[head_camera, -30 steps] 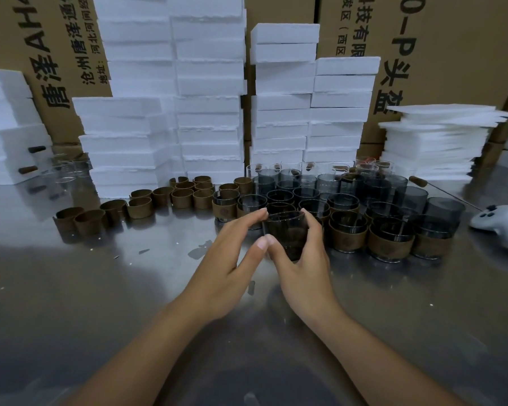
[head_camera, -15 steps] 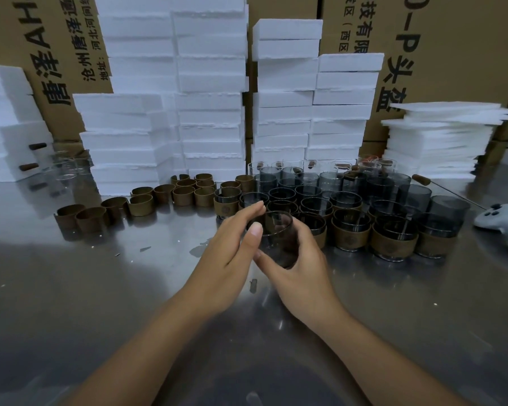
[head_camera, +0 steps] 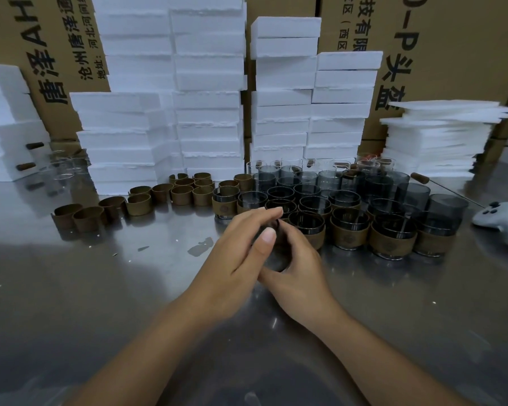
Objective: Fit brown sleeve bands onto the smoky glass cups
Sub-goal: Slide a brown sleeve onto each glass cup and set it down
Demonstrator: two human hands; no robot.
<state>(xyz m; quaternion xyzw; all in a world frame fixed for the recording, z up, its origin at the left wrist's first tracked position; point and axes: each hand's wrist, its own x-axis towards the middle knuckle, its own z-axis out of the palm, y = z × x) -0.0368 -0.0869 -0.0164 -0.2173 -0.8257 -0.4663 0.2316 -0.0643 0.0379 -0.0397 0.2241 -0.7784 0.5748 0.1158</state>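
A: You had the smoky glass cup (head_camera: 277, 260) low over the desk (head_camera: 100, 288), near its middle, boxed in between both hands so that only dark slivers of it showed. I couldn't tell whether a band sat on it.

B: Its far side was tight. The front row of sleeved cups (head_camera: 349, 234) stood just beyond your knuckles, with the bare smoky cups (head_camera: 446, 205) packed behind them. The loose brown bands (head_camera: 138, 205) ran off in a line to your left rear.

A: Toward you and out to the left, though, you had open steel. On the right a white controller (head_camera: 502, 221) lay near the desk's edge, well apart from your hands. White foam blocks (head_camera: 208, 112) and cartons (head_camera: 452, 54) walled off the back.

B: Your left hand (head_camera: 241, 247) reached in from the left, fingers (head_camera: 264, 213) nearly straight over the cup's top, thumb up against its near side, pinching it.

A: Your right hand (head_camera: 299, 268) wrapped the other side, fingers curled round the glass, thumb tucked under your left palm. Both forearms angled in from below, wrists meeting.
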